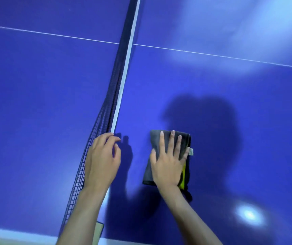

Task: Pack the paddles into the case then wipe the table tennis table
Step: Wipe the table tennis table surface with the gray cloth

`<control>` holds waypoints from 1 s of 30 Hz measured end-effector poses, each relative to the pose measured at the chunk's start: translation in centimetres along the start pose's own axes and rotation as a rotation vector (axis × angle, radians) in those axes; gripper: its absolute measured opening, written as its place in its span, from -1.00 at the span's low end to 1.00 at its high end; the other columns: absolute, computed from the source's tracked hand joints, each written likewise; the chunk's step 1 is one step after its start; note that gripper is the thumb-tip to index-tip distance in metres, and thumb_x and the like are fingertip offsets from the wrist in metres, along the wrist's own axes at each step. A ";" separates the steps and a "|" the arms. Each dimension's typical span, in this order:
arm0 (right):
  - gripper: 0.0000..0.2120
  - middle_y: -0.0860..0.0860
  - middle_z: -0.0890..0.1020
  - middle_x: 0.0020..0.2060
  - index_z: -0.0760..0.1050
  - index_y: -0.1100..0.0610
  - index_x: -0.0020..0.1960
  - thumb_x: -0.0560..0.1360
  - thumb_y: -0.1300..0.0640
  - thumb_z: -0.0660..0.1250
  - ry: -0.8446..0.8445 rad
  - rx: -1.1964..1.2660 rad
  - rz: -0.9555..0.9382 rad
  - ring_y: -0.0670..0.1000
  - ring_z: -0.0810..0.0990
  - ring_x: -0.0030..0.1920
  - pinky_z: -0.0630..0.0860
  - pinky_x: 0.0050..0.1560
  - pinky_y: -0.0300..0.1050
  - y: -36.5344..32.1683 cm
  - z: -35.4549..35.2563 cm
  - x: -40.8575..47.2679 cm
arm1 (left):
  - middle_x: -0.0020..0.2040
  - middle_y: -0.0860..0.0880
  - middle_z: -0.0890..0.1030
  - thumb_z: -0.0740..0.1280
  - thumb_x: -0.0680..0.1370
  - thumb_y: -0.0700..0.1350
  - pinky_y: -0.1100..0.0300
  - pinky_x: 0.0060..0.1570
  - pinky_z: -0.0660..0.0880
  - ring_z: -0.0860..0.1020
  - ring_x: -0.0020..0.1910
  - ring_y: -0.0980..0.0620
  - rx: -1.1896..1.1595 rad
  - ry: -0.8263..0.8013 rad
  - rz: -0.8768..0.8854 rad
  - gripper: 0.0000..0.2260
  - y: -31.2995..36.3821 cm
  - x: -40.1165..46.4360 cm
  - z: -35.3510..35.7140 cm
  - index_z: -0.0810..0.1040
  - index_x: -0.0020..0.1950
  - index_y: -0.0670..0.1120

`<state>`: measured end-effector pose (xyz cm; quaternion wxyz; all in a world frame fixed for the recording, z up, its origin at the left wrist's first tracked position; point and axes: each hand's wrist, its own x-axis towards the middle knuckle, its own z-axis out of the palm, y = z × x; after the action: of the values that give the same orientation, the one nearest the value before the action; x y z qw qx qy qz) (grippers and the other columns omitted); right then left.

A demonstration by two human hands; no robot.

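A folded grey cloth (155,140) with a yellow patch and a small white tag lies on the blue table tennis table (230,121), just right of the net. My right hand (168,161) presses flat on the cloth with its fingers straight and spread. My left hand (102,160) hovers at the top band of the net (122,82), fingers loosely curled and holding nothing. No paddles and no case are in view.
The dark net with its white top band runs from the near edge to the far top of the view. A white centre line (212,54) crosses the table. The table's white near edge (9,231) shows at bottom left.
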<state>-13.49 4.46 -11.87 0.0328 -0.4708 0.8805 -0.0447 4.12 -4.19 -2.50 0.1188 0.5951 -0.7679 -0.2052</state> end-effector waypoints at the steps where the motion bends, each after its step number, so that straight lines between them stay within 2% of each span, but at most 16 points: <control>1: -0.37 0.11 0.04 0.68 0.10 -0.07 0.68 0.63 -0.17 0.06 -0.009 0.014 -0.035 0.21 0.02 0.66 0.01 0.55 0.44 -2.3 0.2 -0.4 | 0.26 0.01 0.57 0.31 0.62 -0.20 -0.06 0.21 0.53 0.50 0.26 -0.03 -0.013 0.007 -0.015 -0.82 -0.7 0.3 -0.4 0.63 0.19 -0.09; 4: -0.36 0.11 -0.02 0.68 0.05 -0.08 0.69 0.65 -0.17 0.08 -0.047 0.064 -0.116 0.21 -0.04 0.67 -0.02 0.55 0.45 -8.6 0.8 -1.6 | 0.28 0.02 0.56 0.29 0.64 -0.18 -0.02 0.24 0.51 0.47 0.29 0.00 -0.048 0.018 -0.069 -0.81 -2.3 1.1 -1.4 0.63 0.19 -0.08; 7: -0.37 0.12 -0.10 0.68 -0.05 -0.07 0.70 0.68 -0.19 -0.04 -0.104 0.072 -0.184 0.20 -0.14 0.67 -0.11 0.57 0.43 -13.3 1.3 -2.4 | 0.30 0.03 0.55 0.26 0.65 -0.17 0.02 0.27 0.50 0.45 0.31 0.02 -0.065 0.016 -0.097 -0.81 -3.2 1.7 -2.2 0.62 0.20 -0.07; 9: -0.39 0.12 -0.10 0.68 -0.05 -0.06 0.70 0.68 -0.18 -0.10 -0.118 0.078 -0.209 0.19 -0.15 0.67 -0.12 0.58 0.42 -14.5 1.4 -2.5 | 0.29 0.04 0.55 0.26 0.66 -0.17 0.03 0.26 0.50 0.46 0.30 0.03 -0.059 0.017 -0.116 -0.80 -3.5 1.9 -2.5 0.62 0.21 -0.06; 11: -0.40 0.08 -0.03 0.69 0.00 -0.06 0.69 0.70 -0.19 -0.05 -0.098 0.093 -0.247 0.16 -0.11 0.68 -0.08 0.59 0.39 -14.0 1.5 -2.2 | 0.26 0.05 0.56 0.25 0.66 -0.17 0.04 0.22 0.51 0.46 0.27 0.04 -0.048 0.009 -0.111 -0.81 -3.4 2.1 -2.6 0.61 0.20 -0.04; 14: -0.41 -0.01 0.08 0.68 0.09 -0.09 0.68 0.70 -0.19 0.10 -0.048 0.096 -0.340 0.08 -0.01 0.68 -0.02 0.62 0.29 -11.4 1.2 -1.2 | 0.22 0.07 0.57 0.25 0.65 -0.16 0.00 0.15 0.52 0.49 0.21 0.02 0.003 -0.004 -0.063 -0.82 -2.6 2.5 -1.9 0.60 0.18 -0.02; 17: -0.42 -0.02 0.15 0.66 0.17 -0.12 0.65 0.67 -0.16 0.18 -0.020 0.114 -0.330 0.07 0.07 0.66 0.05 0.61 0.28 -7.8 0.7 0.6 | 0.20 0.08 0.58 0.27 0.63 -0.16 -0.03 0.12 0.52 0.52 0.18 -0.01 0.043 0.002 -0.022 -0.83 -0.9 2.9 -0.5 0.61 0.17 -0.02; 21: -0.47 -0.02 0.21 0.65 0.27 -0.14 0.62 0.66 -0.14 0.18 0.038 0.137 -0.238 0.06 0.11 0.66 0.14 0.57 0.28 -0.9 -0.2 3.1 | 0.18 0.05 0.59 0.32 0.62 -0.18 -0.06 0.07 0.52 0.54 0.15 -0.05 0.051 0.009 0.046 -0.83 2.8 3.1 2.2 0.61 0.17 -0.03; 30: -0.43 -0.06 0.16 0.66 0.24 -0.18 0.62 0.62 -0.19 0.17 0.053 0.075 -0.073 0.02 0.07 0.66 0.08 0.61 0.24 16.9 -2.5 6.5 | 0.13 0.05 0.60 0.34 0.59 -0.22 -0.04 0.03 0.50 0.55 0.12 -0.06 0.045 -0.046 0.157 -0.83 15.1 1.8 9.9 0.62 0.15 -0.05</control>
<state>-31.32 8.47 -11.39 0.0253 -0.4997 0.8610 -0.0911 -13.62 -1.05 -4.56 0.1037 0.5306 -0.8191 -0.1915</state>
